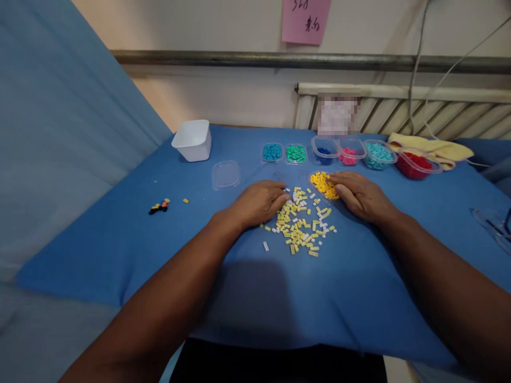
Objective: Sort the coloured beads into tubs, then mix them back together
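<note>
A loose heap of small pale yellow and white bricks (pixel 301 226) lies on the blue cloth (pixel 120 239) in front of me. My left hand (pixel 261 202) rests palm down at the heap's left edge, fingers curled onto the nearest pieces. My right hand (pixel 359 196) lies at the heap's upper right, fingers closed against a small clear tub of yellow bricks (pixel 322 184). Whether either hand pinches a piece is hidden by the fingers.
A row of clear tubs holds blue (pixel 272 152), green (pixel 296 153), dark blue (pixel 324 151), pink (pixel 348 156), teal (pixel 378 155) and red (pixel 415 164) bricks. A white bowl (pixel 192 139), a clear lid (pixel 225 174) and a few dark and orange pieces (pixel 159 207) lie left. A radiator stands behind.
</note>
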